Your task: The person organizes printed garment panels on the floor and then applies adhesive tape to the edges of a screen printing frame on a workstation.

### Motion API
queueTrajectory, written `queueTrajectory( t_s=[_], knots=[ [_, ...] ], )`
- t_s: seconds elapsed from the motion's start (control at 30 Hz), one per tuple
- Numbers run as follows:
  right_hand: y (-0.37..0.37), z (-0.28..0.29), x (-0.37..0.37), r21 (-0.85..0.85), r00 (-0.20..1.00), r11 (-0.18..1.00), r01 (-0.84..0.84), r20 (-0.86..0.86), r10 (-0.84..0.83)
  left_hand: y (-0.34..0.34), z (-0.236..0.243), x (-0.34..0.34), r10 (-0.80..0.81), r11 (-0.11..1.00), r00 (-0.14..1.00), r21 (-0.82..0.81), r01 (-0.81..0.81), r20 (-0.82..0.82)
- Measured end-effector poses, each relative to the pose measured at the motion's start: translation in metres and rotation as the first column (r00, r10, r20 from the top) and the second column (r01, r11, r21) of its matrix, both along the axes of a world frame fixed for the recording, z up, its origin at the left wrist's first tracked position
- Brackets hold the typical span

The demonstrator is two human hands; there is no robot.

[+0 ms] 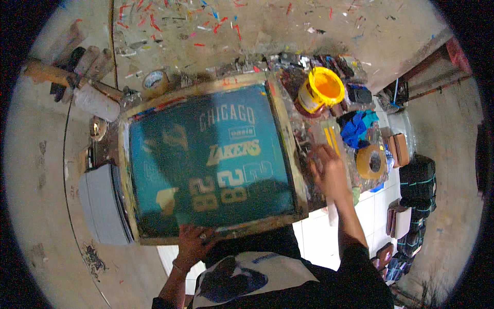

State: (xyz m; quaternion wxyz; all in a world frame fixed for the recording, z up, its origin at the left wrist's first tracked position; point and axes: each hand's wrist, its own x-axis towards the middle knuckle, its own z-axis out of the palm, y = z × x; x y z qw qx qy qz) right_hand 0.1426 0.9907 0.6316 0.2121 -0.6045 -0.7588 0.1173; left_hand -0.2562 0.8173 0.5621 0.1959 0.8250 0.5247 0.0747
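A wide screen with a pale wooden frame (301,193) and dark teal mesh (267,154) lies on the cluttered, paint-stained worktable (307,135), directly in front of the person, its mesh marked with pale lettering and numerals and partly in shadow. The left hand (196,241) is at the frame's near rail, fingers bent and slightly parted; whether they grip the wood cannot be told. The right hand (328,170) reaches over the table just right of the frame, its fingers curled downward beside a clear strip with a yellow band (331,136); whether they have hold of anything cannot be made out. Beyond that hand stands a yellow plastic bucket (309,99) with orange contents, and to its right lie a crumpled blue cloth (353,130) and a tan roll of tape (363,165). Another roll of tape (148,91) sits past the frame's far left corner, and a stack of grey sheets (103,206) is beside its left rail. The dull grey wall (257,28) behind is flecked with red, white and blue paint. At right, dark, cord-tied bundles (417,177) line the white tiled floor (365,213).
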Motion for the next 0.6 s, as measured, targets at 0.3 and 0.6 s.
queueTrajectory(
  t_s=[0.3, 0.6],
  knots=[
    [0.023, -0.031, 0.007, -0.209, 0.978, 0.978, -0.003, 0.204, 0.046, 0.002, 0.029, 0.022, 0.06, 0.985, 0.998, 0.16, -0.059, 0.0],
    [0.041, -0.036, 0.03, 0.029, 0.993, 0.999, -0.025, -0.112, 0.028, 0.013, 0.015, 0.034, 0.097, 0.951, 0.969, 0.265, -0.157, 0.225]
  ],
)
